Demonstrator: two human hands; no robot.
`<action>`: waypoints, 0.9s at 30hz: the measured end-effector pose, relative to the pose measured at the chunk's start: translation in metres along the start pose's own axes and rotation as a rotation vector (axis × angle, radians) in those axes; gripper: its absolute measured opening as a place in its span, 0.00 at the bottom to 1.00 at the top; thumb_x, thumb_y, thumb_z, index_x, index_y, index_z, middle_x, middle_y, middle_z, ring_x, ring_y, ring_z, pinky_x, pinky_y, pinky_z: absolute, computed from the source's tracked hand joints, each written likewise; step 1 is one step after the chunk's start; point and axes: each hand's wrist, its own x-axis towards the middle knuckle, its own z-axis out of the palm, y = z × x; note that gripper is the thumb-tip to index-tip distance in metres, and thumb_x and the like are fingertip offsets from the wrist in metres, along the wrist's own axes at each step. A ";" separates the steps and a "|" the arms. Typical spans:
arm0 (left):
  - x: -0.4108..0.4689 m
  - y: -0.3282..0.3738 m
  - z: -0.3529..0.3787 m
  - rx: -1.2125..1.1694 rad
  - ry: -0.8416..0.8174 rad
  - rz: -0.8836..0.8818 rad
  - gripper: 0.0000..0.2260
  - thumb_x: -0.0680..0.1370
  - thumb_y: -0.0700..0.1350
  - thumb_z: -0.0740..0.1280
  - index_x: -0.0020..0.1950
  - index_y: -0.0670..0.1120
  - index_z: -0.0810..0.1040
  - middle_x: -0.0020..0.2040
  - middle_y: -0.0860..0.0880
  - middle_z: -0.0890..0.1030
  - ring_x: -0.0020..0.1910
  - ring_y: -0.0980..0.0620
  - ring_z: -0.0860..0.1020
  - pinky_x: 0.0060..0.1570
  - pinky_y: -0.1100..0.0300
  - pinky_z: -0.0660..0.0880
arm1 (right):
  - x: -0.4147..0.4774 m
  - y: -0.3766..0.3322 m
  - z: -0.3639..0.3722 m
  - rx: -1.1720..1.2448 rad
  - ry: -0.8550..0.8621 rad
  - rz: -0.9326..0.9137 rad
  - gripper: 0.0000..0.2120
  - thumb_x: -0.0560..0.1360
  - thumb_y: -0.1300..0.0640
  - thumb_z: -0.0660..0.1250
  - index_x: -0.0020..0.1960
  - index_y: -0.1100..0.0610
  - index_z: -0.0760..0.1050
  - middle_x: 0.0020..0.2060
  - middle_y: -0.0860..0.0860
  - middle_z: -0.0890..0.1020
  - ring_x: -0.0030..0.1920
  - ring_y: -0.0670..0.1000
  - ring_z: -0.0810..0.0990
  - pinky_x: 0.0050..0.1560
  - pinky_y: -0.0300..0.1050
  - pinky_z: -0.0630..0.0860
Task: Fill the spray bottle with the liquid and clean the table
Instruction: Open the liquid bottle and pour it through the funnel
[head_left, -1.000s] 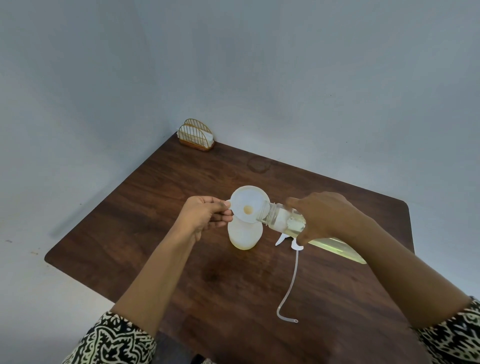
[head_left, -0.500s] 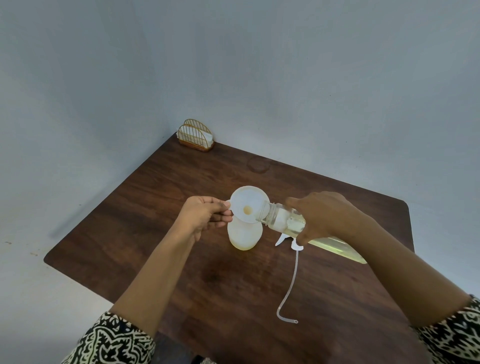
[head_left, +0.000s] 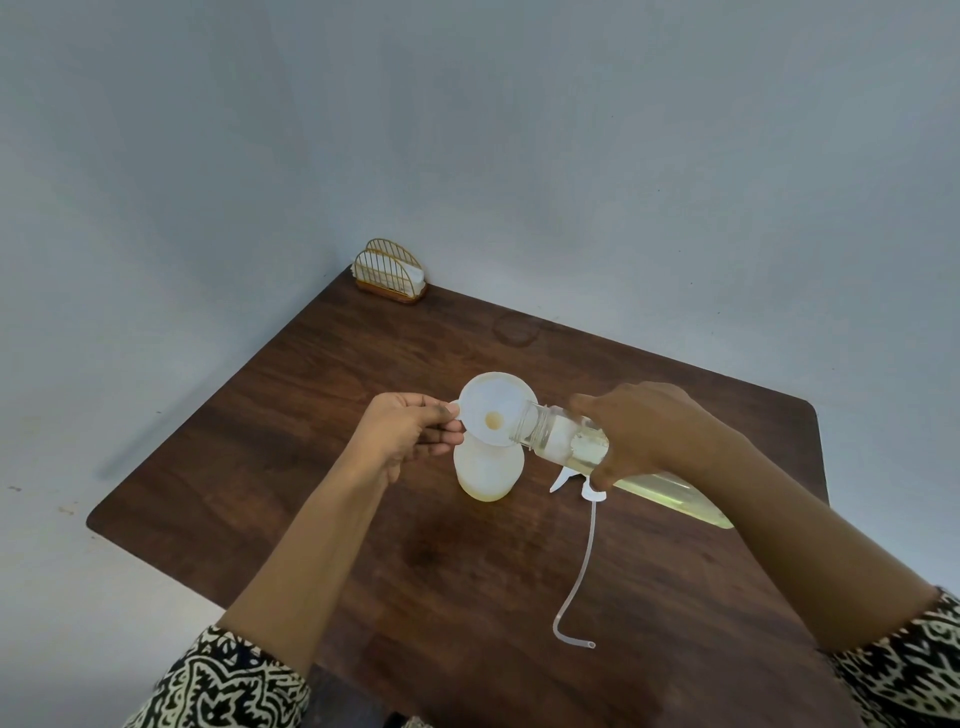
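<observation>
A squat white spray bottle (head_left: 487, 470) stands near the middle of the dark wooden table (head_left: 291, 441), with a white funnel (head_left: 496, 402) seated in its neck. My left hand (head_left: 410, 434) pinches the funnel's tab at its left rim. My right hand (head_left: 644, 434) grips a clear bottle of pale yellow liquid (head_left: 670, 491), tilted almost flat, its open mouth resting over the funnel's right rim. A little yellow liquid sits at the funnel's hole. The white spray head with its long dip tube (head_left: 584, 561) lies on the table right of the spray bottle, partly hidden by my right hand.
A gold wire napkin holder (head_left: 389, 270) with white napkins stands at the table's far left corner against the wall. A faint ring mark (head_left: 516, 330) shows on the far part of the table. Grey walls close in behind and to the left.
</observation>
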 end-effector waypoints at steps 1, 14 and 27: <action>0.000 0.000 0.000 -0.002 -0.002 0.000 0.04 0.76 0.39 0.71 0.41 0.41 0.82 0.33 0.46 0.84 0.32 0.54 0.83 0.32 0.63 0.79 | 0.000 0.000 0.000 0.002 0.000 0.002 0.30 0.63 0.39 0.72 0.61 0.46 0.67 0.48 0.46 0.81 0.44 0.50 0.77 0.36 0.41 0.67; -0.002 0.001 0.000 0.003 0.001 0.001 0.04 0.75 0.39 0.71 0.41 0.41 0.83 0.34 0.46 0.85 0.32 0.54 0.83 0.31 0.63 0.79 | -0.001 -0.001 -0.005 0.009 0.000 -0.001 0.30 0.64 0.40 0.72 0.62 0.46 0.67 0.43 0.44 0.77 0.42 0.49 0.74 0.31 0.40 0.61; -0.001 0.000 0.000 0.002 0.001 0.002 0.04 0.75 0.40 0.71 0.41 0.41 0.83 0.34 0.46 0.85 0.33 0.53 0.83 0.32 0.63 0.79 | 0.000 -0.001 -0.005 0.009 -0.025 -0.007 0.30 0.64 0.38 0.72 0.62 0.47 0.68 0.49 0.45 0.80 0.43 0.49 0.75 0.32 0.40 0.62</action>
